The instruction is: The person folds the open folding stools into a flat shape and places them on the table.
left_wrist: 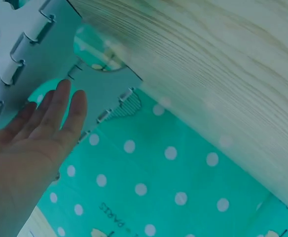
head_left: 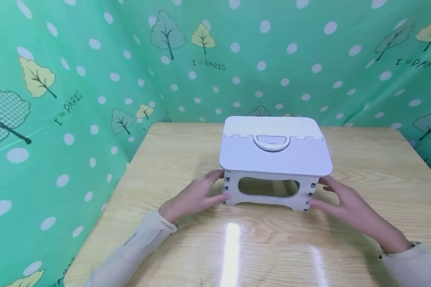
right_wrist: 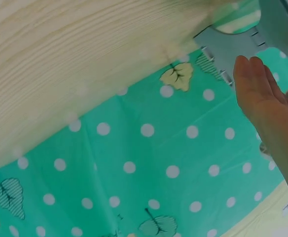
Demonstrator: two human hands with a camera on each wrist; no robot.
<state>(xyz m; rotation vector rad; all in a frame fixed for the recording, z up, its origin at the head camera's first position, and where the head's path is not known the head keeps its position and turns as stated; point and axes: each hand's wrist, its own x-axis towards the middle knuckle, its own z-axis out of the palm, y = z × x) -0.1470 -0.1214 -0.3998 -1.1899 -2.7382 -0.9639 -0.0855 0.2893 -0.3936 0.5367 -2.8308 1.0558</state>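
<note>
A white and pale-lilac folding stool [head_left: 275, 158] stands unfolded and upright on the wooden table, with a loop handle [head_left: 271, 148] in its top and an oval opening in its front panel. Against its left side rests my left hand [head_left: 197, 196], the thumb at the front corner. The left wrist view shows that hand [left_wrist: 40, 128] with straight fingers alongside the stool's slatted hinge edge [left_wrist: 18, 64]. On the opposite side my right hand [head_left: 353, 209] has its thumb at the front right corner. Its straight fingers [right_wrist: 255, 81] appear beside the stool's leg panel [right_wrist: 233, 47] in the right wrist view.
The light wooden table [head_left: 165, 159] reaches back to a green dotted cloth [head_left: 237, 59] printed with trees, which also hangs along the left. Bright light reflections [head_left: 231, 255] lie on the tabletop in front of the stool.
</note>
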